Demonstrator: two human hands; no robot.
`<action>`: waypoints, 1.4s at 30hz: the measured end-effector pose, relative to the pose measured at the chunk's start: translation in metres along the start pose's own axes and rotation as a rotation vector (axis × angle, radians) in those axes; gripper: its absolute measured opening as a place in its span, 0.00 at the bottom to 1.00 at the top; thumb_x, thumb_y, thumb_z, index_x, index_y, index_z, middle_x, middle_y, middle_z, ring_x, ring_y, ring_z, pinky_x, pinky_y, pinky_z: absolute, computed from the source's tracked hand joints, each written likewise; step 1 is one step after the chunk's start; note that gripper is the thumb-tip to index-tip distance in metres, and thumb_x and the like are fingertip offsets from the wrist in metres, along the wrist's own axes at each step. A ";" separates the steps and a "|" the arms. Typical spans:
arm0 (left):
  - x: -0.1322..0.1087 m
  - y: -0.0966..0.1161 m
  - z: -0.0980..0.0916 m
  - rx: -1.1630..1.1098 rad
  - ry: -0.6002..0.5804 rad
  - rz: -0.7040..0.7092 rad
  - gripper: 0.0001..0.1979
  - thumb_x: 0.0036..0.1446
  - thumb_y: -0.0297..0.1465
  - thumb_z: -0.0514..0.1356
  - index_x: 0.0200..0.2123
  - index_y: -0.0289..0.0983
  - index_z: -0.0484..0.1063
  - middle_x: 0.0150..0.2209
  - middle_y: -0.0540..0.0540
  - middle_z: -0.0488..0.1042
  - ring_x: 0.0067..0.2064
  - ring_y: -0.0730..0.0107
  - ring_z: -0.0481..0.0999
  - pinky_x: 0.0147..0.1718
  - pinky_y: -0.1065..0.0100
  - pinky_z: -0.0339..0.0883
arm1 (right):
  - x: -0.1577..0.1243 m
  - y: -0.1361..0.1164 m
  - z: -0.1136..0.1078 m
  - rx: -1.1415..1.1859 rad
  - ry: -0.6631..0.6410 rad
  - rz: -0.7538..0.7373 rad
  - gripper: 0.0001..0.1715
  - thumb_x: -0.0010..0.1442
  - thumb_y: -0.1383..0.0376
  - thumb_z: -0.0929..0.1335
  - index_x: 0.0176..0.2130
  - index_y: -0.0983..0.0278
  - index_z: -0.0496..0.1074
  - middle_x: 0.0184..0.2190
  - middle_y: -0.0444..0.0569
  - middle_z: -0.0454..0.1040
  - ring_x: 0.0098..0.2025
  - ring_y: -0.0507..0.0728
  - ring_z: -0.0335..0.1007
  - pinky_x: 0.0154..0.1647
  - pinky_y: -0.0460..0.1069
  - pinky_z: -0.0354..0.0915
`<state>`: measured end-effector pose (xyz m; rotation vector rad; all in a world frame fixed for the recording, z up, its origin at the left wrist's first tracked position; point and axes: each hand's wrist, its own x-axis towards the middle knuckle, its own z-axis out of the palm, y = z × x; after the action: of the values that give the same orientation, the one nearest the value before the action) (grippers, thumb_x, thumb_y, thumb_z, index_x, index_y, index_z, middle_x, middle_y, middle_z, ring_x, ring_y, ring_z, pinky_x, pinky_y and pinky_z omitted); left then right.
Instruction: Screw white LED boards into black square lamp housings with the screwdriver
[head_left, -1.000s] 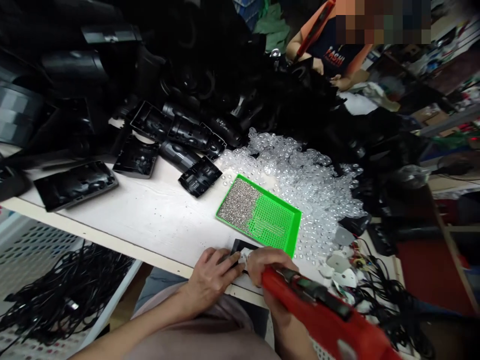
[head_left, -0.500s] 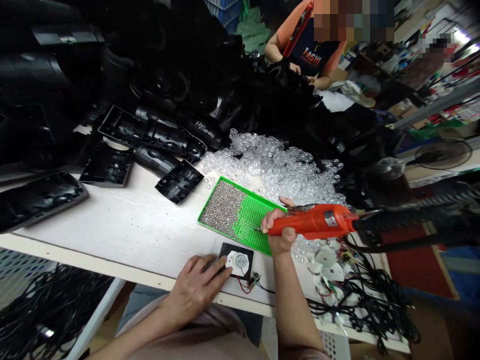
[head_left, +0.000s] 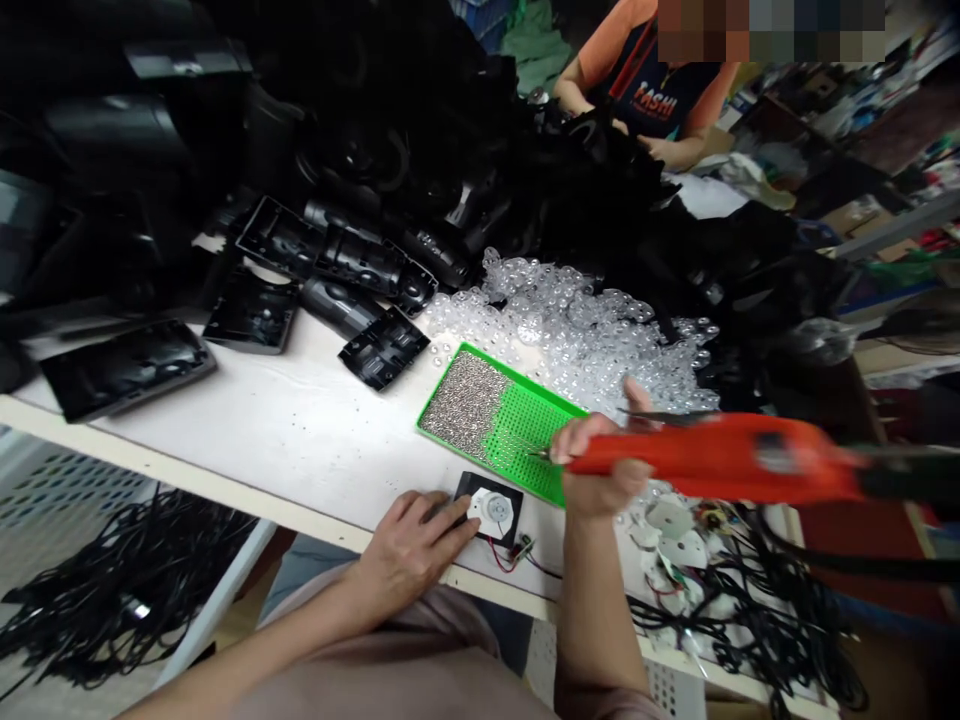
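Screwdriver (head_left: 712,458) (red, electric) in right hand (head_left: 600,465)

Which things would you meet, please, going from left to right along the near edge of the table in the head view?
Black cables → left hand → black plate → right hand gripping a red power tool → white discs → more black cables

Bare worktop (head_left: 247,440) is giving you room left of your left hand (head_left: 409,550), up to the black plastic housings (head_left: 382,348). Ahead, the green perforated tray (head_left: 499,420) and clear plastic domes (head_left: 570,340) are blocking your way. Rightward, the red electric screwdriver (head_left: 720,458) in your right hand (head_left: 600,465) and tangled black cables (head_left: 735,620) are crowding the passage.
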<state>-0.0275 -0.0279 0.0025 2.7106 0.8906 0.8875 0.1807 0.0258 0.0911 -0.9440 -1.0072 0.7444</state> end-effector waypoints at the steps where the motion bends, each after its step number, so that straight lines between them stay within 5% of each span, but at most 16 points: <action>1: -0.001 0.000 0.000 0.006 -0.004 0.005 0.13 0.60 0.25 0.57 0.48 0.40 0.74 0.50 0.45 0.76 0.48 0.62 0.70 0.42 0.61 0.60 | -0.003 -0.012 0.005 0.022 -0.008 -0.004 0.37 0.52 0.39 0.66 0.55 0.52 0.61 0.17 0.35 0.59 0.13 0.49 0.52 0.14 0.45 0.55; 5: -0.002 0.001 0.000 0.014 0.014 -0.009 0.14 0.60 0.23 0.58 0.48 0.41 0.73 0.50 0.47 0.76 0.47 0.63 0.70 0.43 0.62 0.60 | -0.029 -0.039 0.029 0.056 -0.039 0.053 0.40 0.51 0.34 0.62 0.54 0.52 0.63 0.15 0.35 0.57 0.12 0.50 0.50 0.14 0.47 0.55; 11: -0.002 0.001 0.000 0.008 0.020 -0.009 0.14 0.61 0.24 0.57 0.48 0.42 0.73 0.51 0.49 0.75 0.47 0.64 0.69 0.41 0.62 0.59 | -0.062 -0.015 0.042 0.101 -0.030 0.112 0.41 0.47 0.35 0.67 0.53 0.55 0.66 0.16 0.35 0.58 0.13 0.49 0.51 0.15 0.45 0.54; 16: -0.003 0.001 0.004 0.000 0.024 -0.015 0.13 0.61 0.25 0.58 0.48 0.42 0.72 0.51 0.50 0.75 0.46 0.64 0.69 0.41 0.62 0.59 | -0.063 -0.005 0.041 0.062 -0.038 0.105 0.45 0.47 0.35 0.67 0.55 0.58 0.64 0.16 0.35 0.59 0.13 0.49 0.52 0.15 0.46 0.55; 28: -0.004 0.004 0.002 0.036 -0.030 -0.018 0.12 0.62 0.25 0.57 0.48 0.41 0.71 0.52 0.47 0.74 0.44 0.65 0.69 0.41 0.62 0.60 | -0.074 0.002 0.037 0.066 -0.235 0.040 0.20 0.55 0.45 0.68 0.39 0.56 0.70 0.19 0.39 0.62 0.19 0.52 0.60 0.20 0.48 0.57; 32: -0.005 0.003 0.002 0.025 -0.066 -0.013 0.12 0.62 0.25 0.57 0.48 0.41 0.71 0.52 0.46 0.73 0.42 0.66 0.69 0.41 0.61 0.60 | -0.073 0.010 0.028 0.084 -0.367 -0.008 0.23 0.51 0.43 0.70 0.39 0.55 0.70 0.19 0.39 0.64 0.17 0.52 0.60 0.19 0.50 0.59; 39: -0.003 0.005 0.000 0.059 -0.088 -0.008 0.13 0.61 0.24 0.56 0.48 0.41 0.72 0.52 0.47 0.74 0.37 0.67 0.68 0.40 0.61 0.60 | -0.068 0.005 0.036 0.130 -0.365 0.107 0.20 0.53 0.44 0.69 0.33 0.57 0.70 0.16 0.38 0.63 0.16 0.51 0.58 0.19 0.48 0.57; 42: -0.003 0.006 0.002 0.081 -0.039 -0.010 0.14 0.61 0.24 0.57 0.49 0.42 0.71 0.52 0.48 0.74 0.35 0.68 0.69 0.39 0.61 0.61 | -0.062 -0.002 0.038 0.144 -0.335 0.137 0.22 0.54 0.45 0.68 0.41 0.56 0.71 0.16 0.36 0.62 0.15 0.50 0.55 0.18 0.47 0.56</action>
<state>-0.0256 -0.0346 0.0012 2.7784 0.9516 0.8114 0.1235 -0.0167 0.0792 -0.7830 -1.1692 1.1008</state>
